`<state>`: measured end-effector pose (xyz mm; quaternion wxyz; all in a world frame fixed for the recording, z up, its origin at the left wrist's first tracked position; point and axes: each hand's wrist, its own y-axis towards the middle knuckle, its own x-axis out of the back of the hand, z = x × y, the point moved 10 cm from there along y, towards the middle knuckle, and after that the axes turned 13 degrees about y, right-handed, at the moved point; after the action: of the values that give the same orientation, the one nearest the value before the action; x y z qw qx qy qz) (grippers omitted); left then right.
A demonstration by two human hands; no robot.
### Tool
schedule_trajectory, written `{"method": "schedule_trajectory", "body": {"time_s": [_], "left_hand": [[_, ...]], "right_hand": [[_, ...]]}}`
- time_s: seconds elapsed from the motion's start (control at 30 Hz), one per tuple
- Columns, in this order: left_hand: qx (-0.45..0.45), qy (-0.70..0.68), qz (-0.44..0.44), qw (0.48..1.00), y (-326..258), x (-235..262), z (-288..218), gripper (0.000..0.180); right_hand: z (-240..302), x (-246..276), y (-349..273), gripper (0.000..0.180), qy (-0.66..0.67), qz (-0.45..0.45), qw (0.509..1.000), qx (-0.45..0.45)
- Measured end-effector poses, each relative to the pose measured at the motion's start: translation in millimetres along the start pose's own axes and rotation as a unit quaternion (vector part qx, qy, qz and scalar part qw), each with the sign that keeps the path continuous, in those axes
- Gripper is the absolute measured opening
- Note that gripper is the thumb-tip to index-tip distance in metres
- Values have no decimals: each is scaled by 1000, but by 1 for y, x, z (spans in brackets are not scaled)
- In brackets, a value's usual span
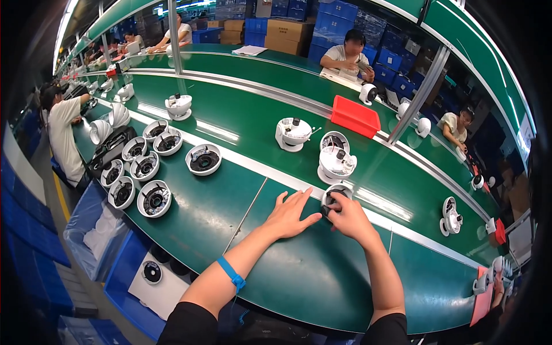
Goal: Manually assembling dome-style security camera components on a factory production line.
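My left hand [289,215] is spread with its palm toward the bench, and it holds nothing. My right hand [349,219] has its fingers curled onto a round white camera housing [343,187] with a black inside, at the bench's edge by the belt; the fingers hide part of it. Just beyond, on the green belt [241,138], sits a white camera unit [338,164] with its inner parts exposed. An open white shell [334,140] touches it from behind. Another exposed camera unit [294,133] stands farther left.
Several white housings with black insides [154,199] lie on the bench at left. A red tray [355,117] rests beyond the belt. At lower left is a blue bin [123,270]. Co-workers [348,56] sit across the line, and another person [66,132] works at far left.
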<state>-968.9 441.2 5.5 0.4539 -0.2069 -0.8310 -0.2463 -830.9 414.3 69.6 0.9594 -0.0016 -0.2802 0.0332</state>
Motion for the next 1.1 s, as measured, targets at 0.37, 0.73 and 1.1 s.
{"method": "schedule_trajectory", "body": {"time_s": [0.37, 0.73, 1.1], "left_hand": [[-27, -23, 5, 999, -9, 29, 31, 74], [83, -412, -159, 893, 3, 45, 111, 35], [290, -709, -216, 605, -36, 50, 127, 44]], "right_hand": [[0, -25, 184, 32, 492, -118, 862, 3], [19, -43, 228, 23, 341, -85, 933, 76], [74, -24, 62, 26, 256, 37, 963, 73]]}}
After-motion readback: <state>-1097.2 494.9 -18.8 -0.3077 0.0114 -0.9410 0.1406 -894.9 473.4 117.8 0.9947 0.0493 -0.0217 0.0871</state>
